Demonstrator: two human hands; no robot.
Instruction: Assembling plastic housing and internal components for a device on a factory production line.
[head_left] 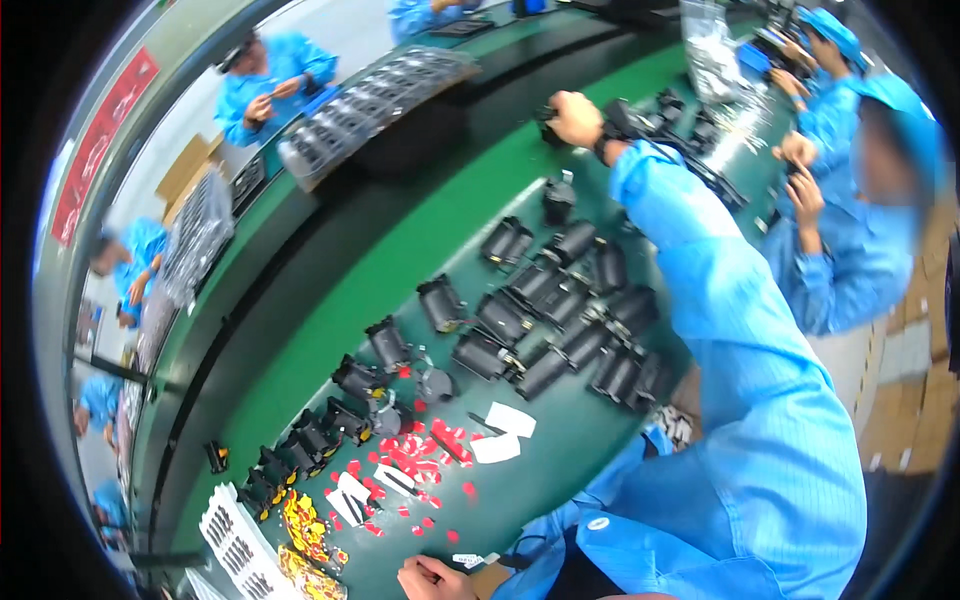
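Note:
My right arm reaches far forward, and my right hand (577, 120) is closed around a black plastic part (548, 128) on the green work surface, mostly covered by the fingers. My left hand (436, 580) rests near the front edge with its fingers curled in; what they hold, if anything, is hidden. Between the hands lie many black cylindrical housings (543, 372), packed together beside my right arm. A line of similar black parts (388, 344) runs down to the left. Red scraps (412, 455) and white slips (497, 447) are scattered nearer my left hand.
Yellow-and-black pieces (303, 522) and a white sheet with black strips (238, 548) lie at the lower left. Clear trays (375, 105) stand on a raised ledge beyond the green belt (370, 268). Co-workers (840, 220) sit close on the right; others work across the line.

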